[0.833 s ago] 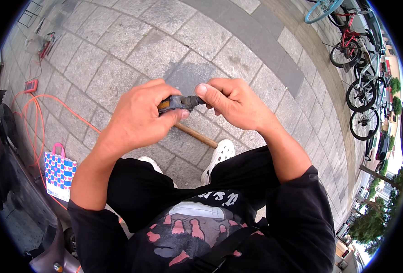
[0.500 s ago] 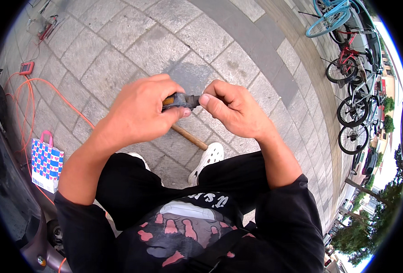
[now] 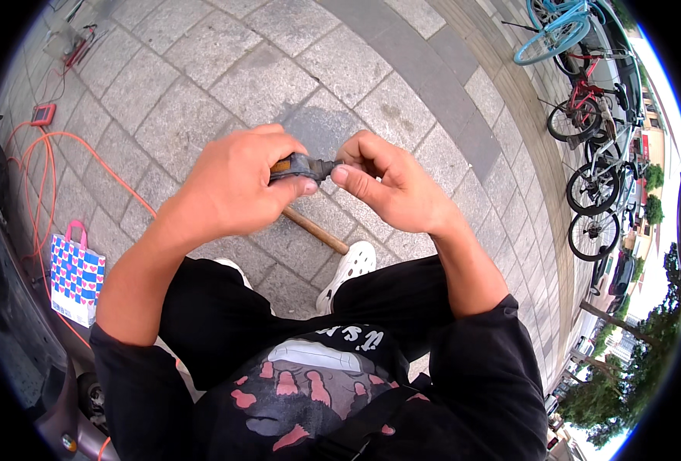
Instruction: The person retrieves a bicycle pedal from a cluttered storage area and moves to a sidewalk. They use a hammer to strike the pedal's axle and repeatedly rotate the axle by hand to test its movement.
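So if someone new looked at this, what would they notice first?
Probably the bare hands in the middle: the left hand grips a dark part, and the right hand is at its narrow end. Next, the blue-checked bag with pink hearts on the left, near a looping orange hose. Bicycles stand along the right.

I stand on grey stone pavement [image 3: 263, 81], laid in large slabs and crossed by a darker band, with my white clogs [image 3: 349, 273] on its near part. By the right clog lies a wooden handle [image 3: 315, 231], its other end hidden behind my left hand [image 3: 236, 180]. Along the pavement's left edge are a checked bag [image 3: 77, 274], looped orange cable [image 3: 111, 164] and a small red device [image 3: 43, 115]. Bicycles [image 3: 583, 91] stand along its right edge.
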`<act>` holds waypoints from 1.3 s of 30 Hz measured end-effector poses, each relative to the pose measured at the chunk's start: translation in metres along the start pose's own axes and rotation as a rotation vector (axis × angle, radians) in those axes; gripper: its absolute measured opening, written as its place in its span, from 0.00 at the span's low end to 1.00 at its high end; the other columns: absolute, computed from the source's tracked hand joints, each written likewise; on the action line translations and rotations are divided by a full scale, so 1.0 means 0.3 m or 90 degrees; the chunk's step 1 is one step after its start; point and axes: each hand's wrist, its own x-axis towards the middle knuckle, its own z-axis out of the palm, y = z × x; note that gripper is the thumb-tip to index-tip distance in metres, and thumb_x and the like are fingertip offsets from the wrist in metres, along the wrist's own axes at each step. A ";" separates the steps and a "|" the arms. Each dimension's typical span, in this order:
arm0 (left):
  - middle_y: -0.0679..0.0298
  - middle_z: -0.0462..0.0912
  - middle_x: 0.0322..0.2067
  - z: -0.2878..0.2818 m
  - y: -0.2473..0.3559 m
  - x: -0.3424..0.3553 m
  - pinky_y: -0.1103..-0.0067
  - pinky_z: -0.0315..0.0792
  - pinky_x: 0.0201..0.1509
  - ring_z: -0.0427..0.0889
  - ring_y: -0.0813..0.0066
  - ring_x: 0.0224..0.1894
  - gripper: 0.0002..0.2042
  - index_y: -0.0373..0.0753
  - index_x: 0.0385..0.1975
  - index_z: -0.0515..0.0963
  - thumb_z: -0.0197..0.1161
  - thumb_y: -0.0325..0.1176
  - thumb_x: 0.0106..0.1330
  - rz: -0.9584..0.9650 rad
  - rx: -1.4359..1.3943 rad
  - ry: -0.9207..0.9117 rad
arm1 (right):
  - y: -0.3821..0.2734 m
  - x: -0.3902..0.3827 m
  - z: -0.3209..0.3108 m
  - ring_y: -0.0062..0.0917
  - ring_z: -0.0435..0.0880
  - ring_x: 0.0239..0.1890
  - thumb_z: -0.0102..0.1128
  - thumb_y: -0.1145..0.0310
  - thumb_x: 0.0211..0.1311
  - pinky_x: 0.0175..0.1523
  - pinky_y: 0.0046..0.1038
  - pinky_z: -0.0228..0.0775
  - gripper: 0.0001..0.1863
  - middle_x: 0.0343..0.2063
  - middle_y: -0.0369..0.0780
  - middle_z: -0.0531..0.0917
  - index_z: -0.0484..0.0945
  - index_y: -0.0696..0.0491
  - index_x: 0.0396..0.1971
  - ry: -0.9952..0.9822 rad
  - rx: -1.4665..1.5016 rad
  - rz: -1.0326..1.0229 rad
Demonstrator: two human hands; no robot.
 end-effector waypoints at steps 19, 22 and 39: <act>0.60 0.77 0.28 -0.021 -0.018 -0.003 0.71 0.70 0.32 0.79 0.65 0.28 0.15 0.35 0.41 0.86 0.81 0.28 0.54 0.026 -0.075 -0.107 | 0.025 -0.032 0.045 0.31 0.74 0.27 0.55 0.52 0.85 0.37 0.36 0.71 0.24 0.23 0.40 0.73 0.79 0.57 0.33 0.028 -0.175 -0.232; 0.59 0.78 0.28 0.028 0.018 -0.017 0.69 0.71 0.30 0.80 0.60 0.27 0.16 0.35 0.41 0.85 0.80 0.27 0.52 0.159 0.137 0.020 | 0.073 -0.014 0.011 0.23 0.71 0.25 0.56 0.52 0.84 0.31 0.29 0.66 0.24 0.22 0.36 0.72 0.78 0.55 0.30 -0.122 0.314 0.216; 0.65 0.79 0.29 0.028 -0.060 0.021 0.75 0.68 0.35 0.75 0.76 0.30 0.13 0.34 0.41 0.87 0.81 0.30 0.59 0.098 -0.095 -0.073 | 0.041 -0.014 0.019 0.16 0.70 0.31 0.56 0.56 0.86 0.38 0.27 0.68 0.22 0.25 0.31 0.75 0.77 0.57 0.32 -0.075 0.169 0.130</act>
